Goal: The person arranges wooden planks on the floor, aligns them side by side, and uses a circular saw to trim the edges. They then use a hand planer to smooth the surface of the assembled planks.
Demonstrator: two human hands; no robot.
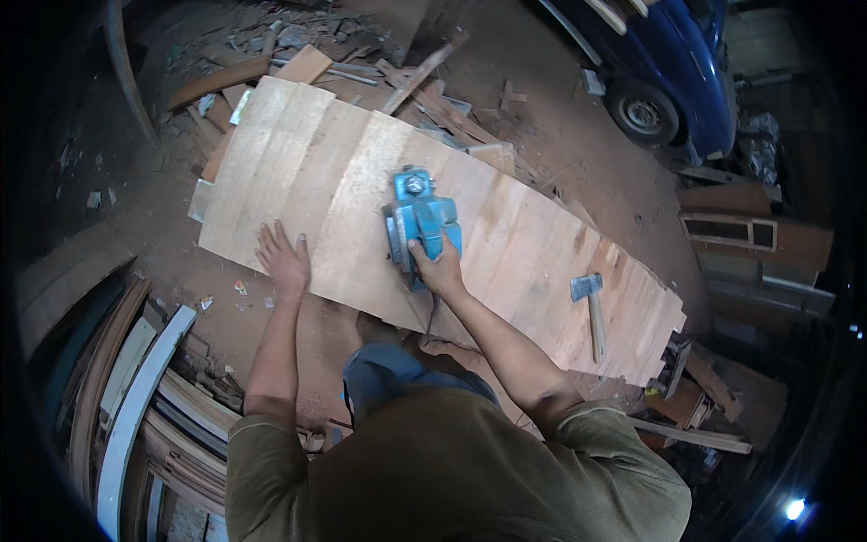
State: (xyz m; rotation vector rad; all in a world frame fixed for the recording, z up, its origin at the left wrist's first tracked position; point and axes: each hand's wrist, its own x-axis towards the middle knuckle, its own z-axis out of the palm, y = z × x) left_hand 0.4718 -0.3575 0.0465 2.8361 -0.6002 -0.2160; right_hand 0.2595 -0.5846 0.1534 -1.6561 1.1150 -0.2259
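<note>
A broad panel of joined wooden boards (348, 239) stretches across in front of me. My right hand (440, 268) is closed round the handle of a blue electric planer (424, 217), which rests on the panel near its middle. Its dark cord hangs from the rear toward my body. Flat on the panel near its close edge lies my left hand (285, 259), fingers spread, holding nothing. Off to the right on the same boards lies a hatchet (591, 312) with a grey head and pale wooden handle.
Scrap wood (244, 81) lies heaped beyond the panel. A blue car (677, 63) stands at the far right, and a framed wooden piece (745, 230) leans below it. Long boards (144, 397) are stacked at my lower left. Offcuts (695, 393) lie past the panel's right end.
</note>
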